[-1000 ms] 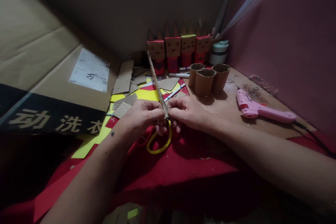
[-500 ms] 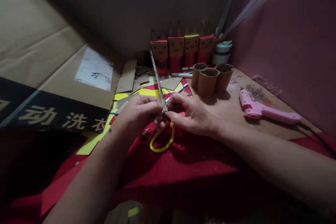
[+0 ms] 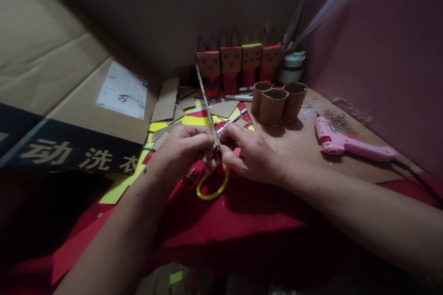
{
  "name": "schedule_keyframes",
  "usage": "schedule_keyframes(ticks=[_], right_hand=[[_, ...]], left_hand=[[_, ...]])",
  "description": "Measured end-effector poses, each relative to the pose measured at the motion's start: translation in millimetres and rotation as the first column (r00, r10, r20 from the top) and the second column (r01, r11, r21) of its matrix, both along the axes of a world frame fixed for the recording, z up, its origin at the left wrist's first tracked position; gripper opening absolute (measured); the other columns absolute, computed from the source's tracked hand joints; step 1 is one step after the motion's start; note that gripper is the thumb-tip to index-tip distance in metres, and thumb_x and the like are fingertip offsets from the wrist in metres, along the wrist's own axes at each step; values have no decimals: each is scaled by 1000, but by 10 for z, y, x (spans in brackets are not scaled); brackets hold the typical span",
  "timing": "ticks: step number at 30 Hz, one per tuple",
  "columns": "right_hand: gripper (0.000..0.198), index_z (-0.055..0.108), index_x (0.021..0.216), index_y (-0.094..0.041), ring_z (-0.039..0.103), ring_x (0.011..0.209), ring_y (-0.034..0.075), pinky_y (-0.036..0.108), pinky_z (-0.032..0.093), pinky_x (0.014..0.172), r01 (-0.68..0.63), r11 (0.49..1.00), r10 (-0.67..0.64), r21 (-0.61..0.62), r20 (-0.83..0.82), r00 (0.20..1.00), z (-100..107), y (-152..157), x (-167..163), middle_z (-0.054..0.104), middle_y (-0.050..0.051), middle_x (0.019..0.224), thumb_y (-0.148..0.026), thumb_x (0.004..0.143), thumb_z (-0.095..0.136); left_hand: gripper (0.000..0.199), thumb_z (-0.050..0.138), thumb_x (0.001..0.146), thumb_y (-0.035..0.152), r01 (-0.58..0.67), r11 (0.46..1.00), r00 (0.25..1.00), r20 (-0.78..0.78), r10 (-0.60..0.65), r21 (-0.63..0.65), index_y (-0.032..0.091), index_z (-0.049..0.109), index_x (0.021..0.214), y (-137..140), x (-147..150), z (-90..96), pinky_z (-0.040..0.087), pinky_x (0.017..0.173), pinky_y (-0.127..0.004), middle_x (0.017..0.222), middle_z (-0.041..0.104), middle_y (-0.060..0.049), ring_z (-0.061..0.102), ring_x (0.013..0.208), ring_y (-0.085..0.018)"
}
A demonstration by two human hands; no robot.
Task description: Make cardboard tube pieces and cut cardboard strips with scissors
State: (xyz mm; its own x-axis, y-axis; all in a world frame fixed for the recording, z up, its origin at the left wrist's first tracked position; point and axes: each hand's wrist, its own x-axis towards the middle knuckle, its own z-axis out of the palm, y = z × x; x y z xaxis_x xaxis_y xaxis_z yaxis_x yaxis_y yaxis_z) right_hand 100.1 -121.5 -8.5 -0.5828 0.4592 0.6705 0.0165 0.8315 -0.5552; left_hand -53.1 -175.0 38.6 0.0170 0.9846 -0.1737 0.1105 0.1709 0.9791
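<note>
A piece of cardboard (image 3: 206,101), seen nearly edge-on, rises from between my hands and slants up to the left. My left hand (image 3: 183,147) pinches its lower end with thumb and bent fingers. From the other side, my right hand (image 3: 247,152) grips the same end between thumb and forefinger. Just beneath the fingers lie scissors with yellow-rimmed handles (image 3: 212,193), their blades hidden by my hands. Beside them is a red-handled tool (image 3: 190,179), partly covered by my left hand. A white marker (image 3: 232,120) lies behind my right hand.
Three cardboard tubes (image 3: 273,106) stand on a board at right, near a pink glue gun (image 3: 353,143). Several cardboard figures (image 3: 230,60) line the back, beside a pale-green-lidded cup (image 3: 293,67). A large carton (image 3: 76,83) fills the left. Cardboard scraps (image 3: 166,99) and yellow paper lie between.
The view has shifted very slightly. Both hands keep their grip on the cardboard, with hardly any movement; the right fingers sit a little differently.
</note>
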Motion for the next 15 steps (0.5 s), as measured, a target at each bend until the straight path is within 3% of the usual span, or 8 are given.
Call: schedule_keyframes(ticks=[15], right_hand=[[11,35,76,-23,43,64,13,28,39,61,74,997,-74,-3,26,997,6,-7,1,46,1,73,-19,83,43]], left_hand=[[10,63,68,18,28,999,1000,10,-29,27,14,58,61,6,2,-25,50,48,-23,53,63,-1,59,47,-13]])
